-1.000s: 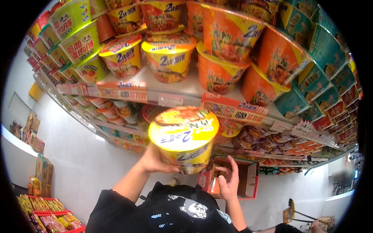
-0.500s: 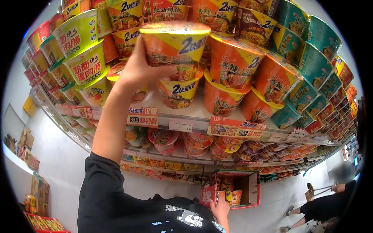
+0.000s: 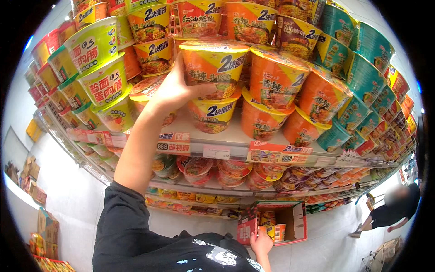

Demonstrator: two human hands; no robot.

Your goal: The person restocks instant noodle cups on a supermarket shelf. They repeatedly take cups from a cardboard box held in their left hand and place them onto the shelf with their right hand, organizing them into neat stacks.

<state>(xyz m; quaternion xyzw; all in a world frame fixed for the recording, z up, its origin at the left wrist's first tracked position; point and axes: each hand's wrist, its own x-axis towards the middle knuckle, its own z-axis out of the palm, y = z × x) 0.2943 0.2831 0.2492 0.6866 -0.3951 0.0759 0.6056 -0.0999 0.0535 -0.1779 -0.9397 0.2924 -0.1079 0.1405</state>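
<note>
My left hand (image 3: 179,92) is wrapped round the side of an orange and yellow instant noodle bowl (image 3: 215,68). That bowl sits upright on top of a matching noodle bowl (image 3: 212,116) on the shelf. Right beside it is another stack, topped by an orange noodle bowl (image 3: 275,81). Low down, my right hand (image 3: 261,243) grips the near edge of an open red cardboard box (image 3: 295,223). Inside the box lie several noodle bowls (image 3: 268,218), gathered at its left side; my fingers partly cover them.
Green noodle bowls (image 3: 102,80) are stacked to the left, teal ones (image 3: 372,47) to the right. A shelf edge (image 3: 235,152) with price labels runs below. Cartons (image 3: 47,226) stand on the floor at far left. Another person (image 3: 398,206) is at the far right.
My left hand has moved the noodle bowl down and away from me onto the lower bowl. The right hand stays at the box. The person at the right has moved.
</note>
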